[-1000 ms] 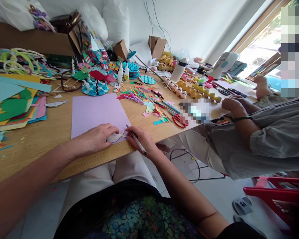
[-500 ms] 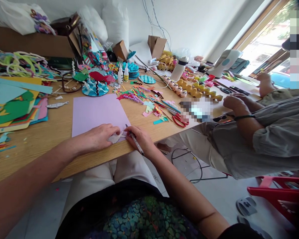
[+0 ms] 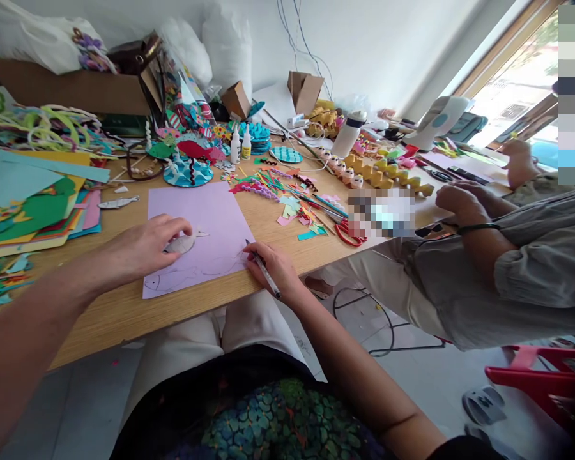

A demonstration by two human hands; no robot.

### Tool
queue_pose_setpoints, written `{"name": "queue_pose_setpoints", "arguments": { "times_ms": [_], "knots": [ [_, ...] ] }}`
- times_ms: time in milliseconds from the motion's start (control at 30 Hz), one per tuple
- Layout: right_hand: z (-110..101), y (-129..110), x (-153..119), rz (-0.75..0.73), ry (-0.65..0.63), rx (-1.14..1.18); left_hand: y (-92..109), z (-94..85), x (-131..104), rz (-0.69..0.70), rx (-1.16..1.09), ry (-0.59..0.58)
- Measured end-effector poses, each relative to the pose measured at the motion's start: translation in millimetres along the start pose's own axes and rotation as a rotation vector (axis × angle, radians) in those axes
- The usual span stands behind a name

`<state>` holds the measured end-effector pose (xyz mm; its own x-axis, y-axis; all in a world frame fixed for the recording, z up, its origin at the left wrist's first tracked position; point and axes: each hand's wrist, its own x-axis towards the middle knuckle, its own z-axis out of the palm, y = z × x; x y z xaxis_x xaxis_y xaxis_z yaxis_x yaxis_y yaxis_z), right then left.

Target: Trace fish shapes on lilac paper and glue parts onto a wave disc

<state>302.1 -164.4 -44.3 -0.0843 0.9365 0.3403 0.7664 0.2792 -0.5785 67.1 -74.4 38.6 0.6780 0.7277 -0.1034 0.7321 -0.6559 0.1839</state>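
Note:
A sheet of purple paper (image 3: 215,214) lies near the table's front edge, with pencil-thin fish outlines (image 3: 172,278) drawn along its lower side. My left hand (image 3: 141,246) pinches a pale fish-shaped paper cutout (image 3: 186,244) over the left half of the sheet. The cutout's tail points right, and the fingers cover part of its body. In my right hand (image 3: 278,271) is a clear-barrelled pen (image 3: 267,275), its dark tip end by the sheet's right edge. The right fingertips rest near the lower right corner.
Left of the sheet are a grey fish cutout (image 3: 119,202) and stacked coloured paper (image 3: 84,214). Paper scraps (image 3: 292,211), red-handled scissors (image 3: 351,233) and glue bottles (image 3: 246,143) lie beyond. At right sits another person, hands (image 3: 460,198) at the table.
My left hand has lifted the fish cutout from the sheet's lower edge and carried it left and away from me, uncovering the drawn outlines. The right hand stays almost in place with the pen.

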Motion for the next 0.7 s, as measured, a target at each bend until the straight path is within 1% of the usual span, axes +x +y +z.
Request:
{"name": "queue_pose_setpoints", "arguments": {
  "times_ms": [100, 200, 367, 533, 700],
  "knots": [
    [-0.7, -0.5, 0.2, -0.004, -0.007, 0.003, -11.3, 1.1, -12.7, -0.061, 0.059, 0.019],
    [-2.0, -0.8, 0.7, -0.004, -0.019, -0.004, -19.2, 7.2, -22.7, -0.093, 0.106, 0.032],
    [-4.2, -2.5, 1.3, 0.001, -0.032, 0.002, -30.7, 15.2, -30.7, -0.142, 0.125, 0.052],
    [-4.0, -1.3, 1.5, 0.011, -0.021, 0.027, -35.9, 15.5, -40.0, -0.152, 0.113, 0.048],
    [-3.4, 1.5, 1.0, -0.025, 0.0, 0.046, -40.7, 18.6, -50.5, -0.161, 0.144, 0.098]
  ]
}}
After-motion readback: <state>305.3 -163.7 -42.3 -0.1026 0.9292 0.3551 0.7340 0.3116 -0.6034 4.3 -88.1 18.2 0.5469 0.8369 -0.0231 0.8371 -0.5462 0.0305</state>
